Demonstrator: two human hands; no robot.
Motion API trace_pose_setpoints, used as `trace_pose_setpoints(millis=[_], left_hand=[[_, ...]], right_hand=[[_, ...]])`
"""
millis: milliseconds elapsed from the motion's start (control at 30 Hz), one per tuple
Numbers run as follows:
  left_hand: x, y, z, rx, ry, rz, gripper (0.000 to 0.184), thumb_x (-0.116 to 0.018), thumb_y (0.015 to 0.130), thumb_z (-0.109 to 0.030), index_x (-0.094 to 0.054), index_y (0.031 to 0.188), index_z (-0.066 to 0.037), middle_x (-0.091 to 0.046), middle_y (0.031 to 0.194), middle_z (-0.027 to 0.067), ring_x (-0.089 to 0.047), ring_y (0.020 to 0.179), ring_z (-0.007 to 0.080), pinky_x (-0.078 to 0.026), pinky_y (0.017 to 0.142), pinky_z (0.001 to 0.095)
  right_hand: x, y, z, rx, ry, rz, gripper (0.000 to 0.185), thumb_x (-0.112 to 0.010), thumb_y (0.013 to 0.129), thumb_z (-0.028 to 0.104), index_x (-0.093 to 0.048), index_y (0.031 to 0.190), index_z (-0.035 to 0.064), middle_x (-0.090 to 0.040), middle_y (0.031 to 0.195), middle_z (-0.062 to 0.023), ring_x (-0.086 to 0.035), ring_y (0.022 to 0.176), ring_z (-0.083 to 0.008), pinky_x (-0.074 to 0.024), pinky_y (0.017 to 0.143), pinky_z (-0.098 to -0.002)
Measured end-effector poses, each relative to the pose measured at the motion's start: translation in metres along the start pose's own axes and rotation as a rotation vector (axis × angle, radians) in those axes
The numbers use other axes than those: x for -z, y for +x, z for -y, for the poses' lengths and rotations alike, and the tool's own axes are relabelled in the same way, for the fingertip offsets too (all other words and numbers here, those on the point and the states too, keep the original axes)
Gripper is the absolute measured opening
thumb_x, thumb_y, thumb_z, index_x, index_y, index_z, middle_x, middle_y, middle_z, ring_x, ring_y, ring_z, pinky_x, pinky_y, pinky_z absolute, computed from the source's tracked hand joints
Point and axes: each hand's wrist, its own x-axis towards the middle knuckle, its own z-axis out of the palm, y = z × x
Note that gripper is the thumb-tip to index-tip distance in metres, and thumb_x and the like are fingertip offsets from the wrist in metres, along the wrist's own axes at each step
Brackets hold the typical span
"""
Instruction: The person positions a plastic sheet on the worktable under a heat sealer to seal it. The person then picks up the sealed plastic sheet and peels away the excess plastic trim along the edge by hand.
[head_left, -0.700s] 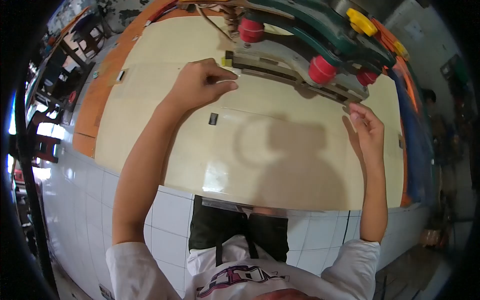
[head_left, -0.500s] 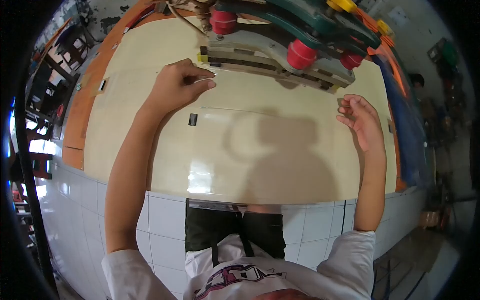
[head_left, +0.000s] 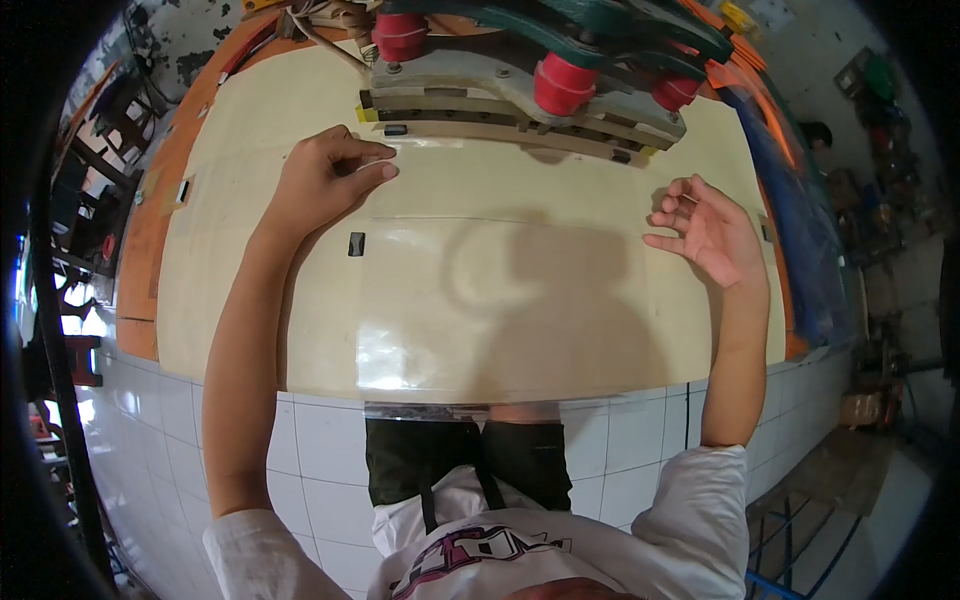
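Note:
My left hand point(head_left: 325, 180) rests over the left part of the cream-coloured tabletop sheet point(head_left: 230, 270). Its thumb and index finger are a little apart, with nothing visible between them. Palm turned inward and fingers loosely spread, my right hand point(head_left: 708, 228) is open at the right side. Between my forearms lies a clear plastic sheet point(head_left: 400, 350), its near end hanging over the front edge. A small black block point(head_left: 357, 244) sits by its left side. Beyond my hands is a long metal press bar point(head_left: 510, 120), with another black block point(head_left: 395, 130) at its left end.
Green machine arms point(head_left: 560, 35) with red insulators point(head_left: 565, 83) stand above the bar. Blue plastic sheeting point(head_left: 800, 260) hangs along the right side. A wooden table edge point(head_left: 140, 290) shows at the left. White floor tiles point(head_left: 320, 440) lie below.
The view has shifted, so the table and machine appear further left. My right hand's fingers have spread wider. My left thumb and index finger are slightly further apart.

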Motion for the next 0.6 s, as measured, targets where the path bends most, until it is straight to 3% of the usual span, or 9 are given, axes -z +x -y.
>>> trace_pose_setpoints(millis=[233, 300, 533, 600], left_hand=[[0.002, 0.000, -0.003, 0.000, 0.026, 0.013, 0.025, -0.082, 0.080, -0.025, -0.079, 0.098, -0.008, -0.058, 0.072, 0.0059, -0.053, 0.063, 0.0149, -0.044, 0.061, 0.0307], [0.003, -0.001, -0.007, 0.051, 0.000, 0.058, 0.024, -0.079, 0.083, -0.015, -0.077, 0.103, -0.002, -0.054, 0.077, 0.0029, -0.050, 0.070, 0.0109, -0.042, 0.063, 0.0276], [0.004, -0.001, -0.002, 0.011, 0.002, 0.056, 0.023, -0.079, 0.083, -0.015, -0.077, 0.101, -0.002, -0.055, 0.078, 0.0031, -0.051, 0.070, 0.0111, -0.042, 0.063, 0.0282], [0.002, -0.001, 0.000, 0.009, -0.038, 0.004, 0.026, -0.083, 0.079, -0.025, -0.079, 0.098, -0.008, -0.060, 0.074, 0.0063, -0.054, 0.063, 0.0144, -0.044, 0.060, 0.0304]], right_hand=[[0.008, 0.006, -0.007, 0.040, 0.034, -0.021, 0.021, -0.058, 0.101, 0.028, -0.063, 0.105, 0.0080, -0.065, 0.097, -0.0053, -0.065, 0.089, -0.0184, -0.0561, 0.086, -0.0436], [0.006, 0.007, -0.009, 0.069, 0.030, -0.044, 0.019, -0.059, 0.100, 0.025, -0.063, 0.107, 0.0080, -0.065, 0.098, -0.0054, -0.065, 0.089, -0.0174, -0.0564, 0.085, -0.0419], [0.001, 0.011, -0.014, 0.111, -0.058, -0.075, 0.015, -0.058, 0.099, 0.013, -0.061, 0.112, 0.0059, -0.067, 0.111, -0.0112, -0.063, 0.086, -0.0136, -0.0562, 0.079, -0.0319], [-0.001, 0.013, -0.017, 0.109, -0.063, -0.060, 0.015, -0.058, 0.099, 0.012, -0.061, 0.113, 0.0053, -0.067, 0.113, -0.0126, -0.062, 0.085, -0.0129, -0.0558, 0.078, -0.0307]])
